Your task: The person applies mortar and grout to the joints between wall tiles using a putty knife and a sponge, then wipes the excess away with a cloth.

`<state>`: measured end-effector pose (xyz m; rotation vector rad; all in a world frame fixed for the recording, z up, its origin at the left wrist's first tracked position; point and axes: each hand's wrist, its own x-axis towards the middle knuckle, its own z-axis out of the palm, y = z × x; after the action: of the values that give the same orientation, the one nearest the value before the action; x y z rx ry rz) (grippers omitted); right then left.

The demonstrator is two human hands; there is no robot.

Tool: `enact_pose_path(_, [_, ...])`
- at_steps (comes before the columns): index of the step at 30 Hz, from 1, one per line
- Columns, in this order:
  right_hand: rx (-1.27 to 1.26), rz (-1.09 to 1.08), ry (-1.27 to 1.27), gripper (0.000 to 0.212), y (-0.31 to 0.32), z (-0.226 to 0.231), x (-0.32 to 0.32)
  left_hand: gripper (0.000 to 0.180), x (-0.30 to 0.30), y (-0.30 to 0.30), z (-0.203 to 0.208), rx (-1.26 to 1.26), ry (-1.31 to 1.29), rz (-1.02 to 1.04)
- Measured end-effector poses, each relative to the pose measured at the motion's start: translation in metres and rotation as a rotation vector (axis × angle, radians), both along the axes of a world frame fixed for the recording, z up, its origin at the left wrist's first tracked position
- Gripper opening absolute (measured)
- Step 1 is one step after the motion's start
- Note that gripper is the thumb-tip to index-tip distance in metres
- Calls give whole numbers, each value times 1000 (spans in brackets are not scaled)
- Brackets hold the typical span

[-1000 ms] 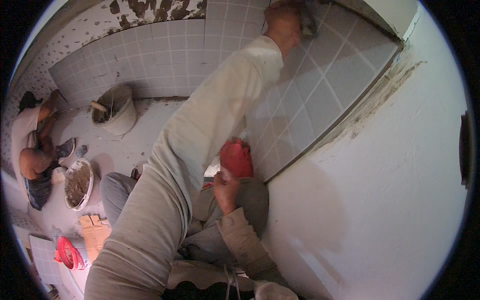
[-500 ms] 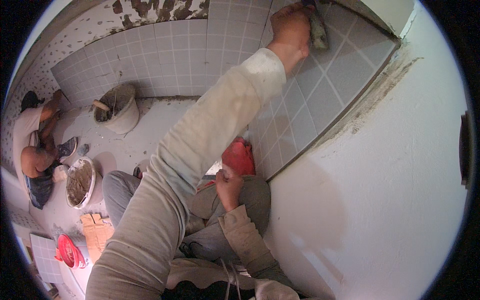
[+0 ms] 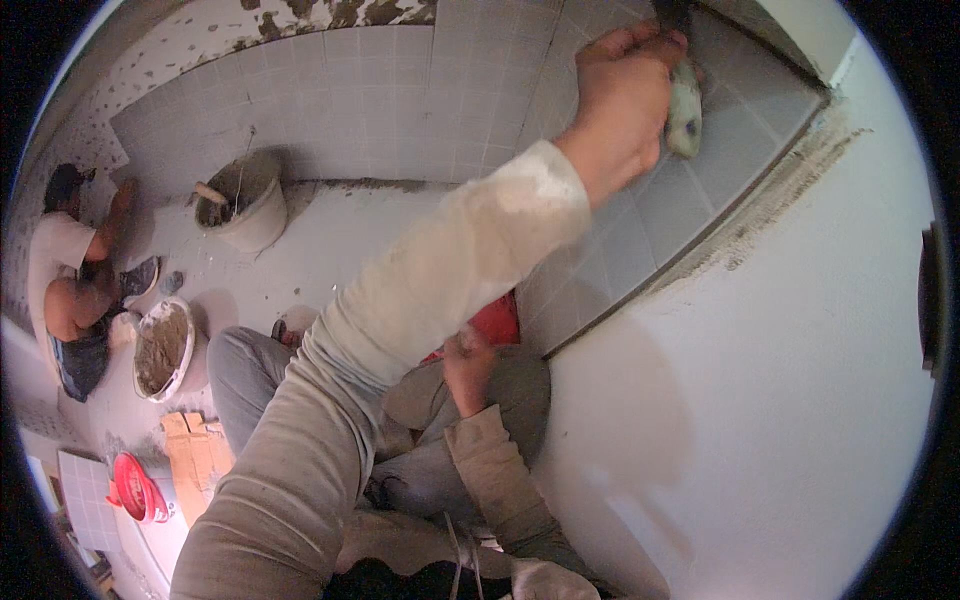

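Observation:
My left hand (image 3: 625, 115) is closed around the pale, worn handle of a scraper (image 3: 684, 120), up against the grey tiled wall (image 3: 625, 245) on the right. Its dark blade shows only in part at the upper edge. The left sleeve crosses the middle of the view and hides what lies beneath. Low in the middle, my right hand (image 3: 470, 372) hangs near my knee with its fingers curled together; whether anything is in them I cannot make out. Just beyond it is a red object (image 3: 497, 320), partly hidden by the sleeve.
A white wall (image 3: 760, 400) rises close on my right. On the left stand a mortar bucket (image 3: 255, 225) with a wooden-handled tool and another bucket (image 3: 183, 385). A co-worker (image 3: 75, 280) crouches beyond. Cardboard (image 3: 195, 455) and a red bucket (image 3: 155, 500) lie nearer.
My left hand has moved to the right along the tiles with the scraper, and more of the handle now shows. The right hand stays curled near my knee. The view has shifted slightly.

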<state>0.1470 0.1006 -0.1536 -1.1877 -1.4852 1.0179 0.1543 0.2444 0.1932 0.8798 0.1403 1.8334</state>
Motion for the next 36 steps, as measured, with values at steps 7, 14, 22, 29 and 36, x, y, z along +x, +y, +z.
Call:
enact_pose_path(7, [-87,-47,188,22,7,-19,0,16,-19,10,-51,-132,-51,95])
enact_pose_path(14, [-111,-64,252,25,9,-33,-1,20,-37,65,-45,-128,69,171])
enact_pose_path(22, [-53,-66,168,26,8,-36,-1,20,-46,110,-3,-175,74,107])
enact_pose_path(29, [-94,-88,181,26,8,-43,-3,21,-38,125,9,37,-76,-153])
enact_pose_path(36, [-38,-105,163,25,9,-43,-4,21,-17,66,12,-127,-81,-115])
